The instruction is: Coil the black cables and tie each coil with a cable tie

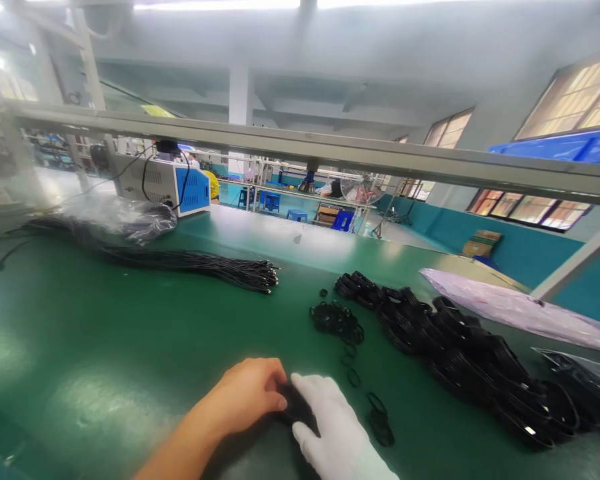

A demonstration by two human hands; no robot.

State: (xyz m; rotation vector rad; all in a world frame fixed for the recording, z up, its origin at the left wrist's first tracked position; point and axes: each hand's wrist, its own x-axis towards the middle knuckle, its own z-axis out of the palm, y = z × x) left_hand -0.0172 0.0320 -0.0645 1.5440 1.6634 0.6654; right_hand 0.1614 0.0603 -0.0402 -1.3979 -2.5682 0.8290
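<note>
A bright workshop with teal-and-white walls lies beyond a green counter [130, 333], which a pile of thin black rings [336, 322] marks near its middle. Nearer the wearer than that pile and slightly to its left, two hands meet over a small black bundle. The bare left hand [247, 393] grasps the bundle [296, 405] between thumb and fingers; the right hand [330, 423], in a white glove, curls its fingers around the other side. The bundle is mostly covered and blurred, so its exact form cannot be told.

Just right of the ring pile, a long heap of coiled black cables [430, 327] stretches toward the wearer. Farther right of the pile lies a pale pink plastic bag [510, 307]. To the pile's left and a little beyond it, straight black cables [220, 267] lie bunched, their metal tips pointing toward it. Farther left and beyond are a crumpled clear plastic bag [147, 220] and a white-and-blue machine [193, 187]. Well beyond the pile stands a fan [361, 187].
</note>
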